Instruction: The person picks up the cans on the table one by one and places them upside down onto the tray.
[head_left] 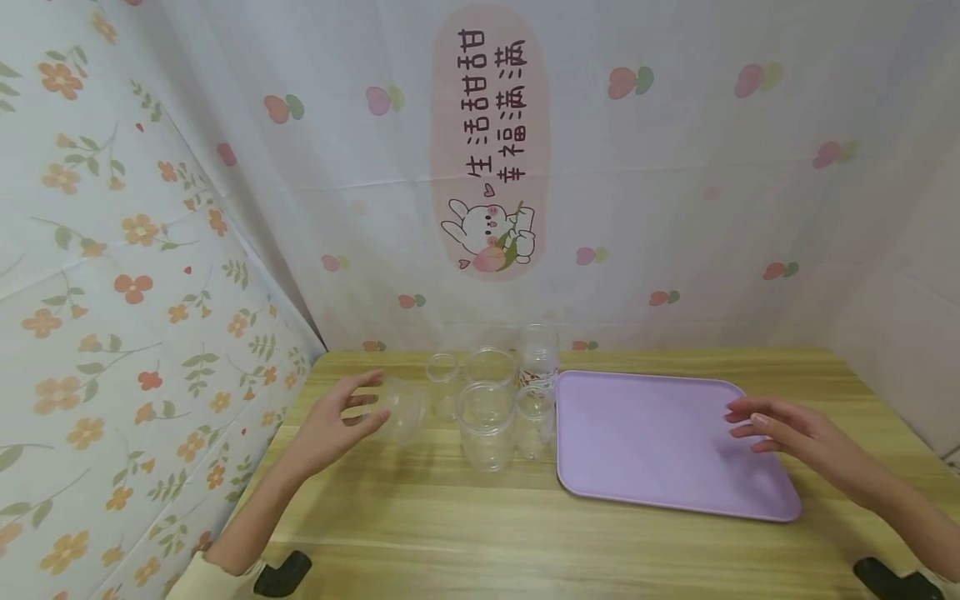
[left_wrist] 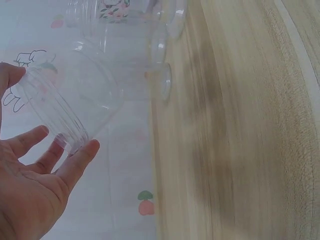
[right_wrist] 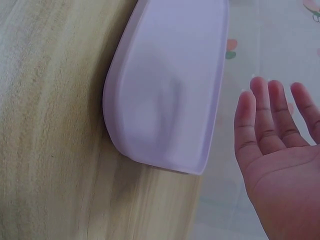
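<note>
Head view: left hand (head_left: pixel 330 429) pinching clear jar (head_left: pixel 405 414), tilted, left of other jars (head_left: pixel 487 433) standing on desk (head_left: pixel 450 533). Right hand (head_left: pixel 806 433) above right end of purple tray (head_left: pixel 660 442).

Left wrist view: grip at jar's rim, thumb one side, fingers other; jar raised off desk.

Right wrist view: grip spread, fingers nearly straight, apart from tray.

Head view: transparent jar (head_left: pixel 407 414) in the left hand (head_left: pixel 337 427), blurred; printed label (head_left: pixel 537 380) on the rear jar (head_left: pixel 538 346), too small to read. Right wrist view: lilac tray (right_wrist: pixel 165 75) cut off by the upper edge, right hand (right_wrist: pixel 280 167) by the right.
</note>
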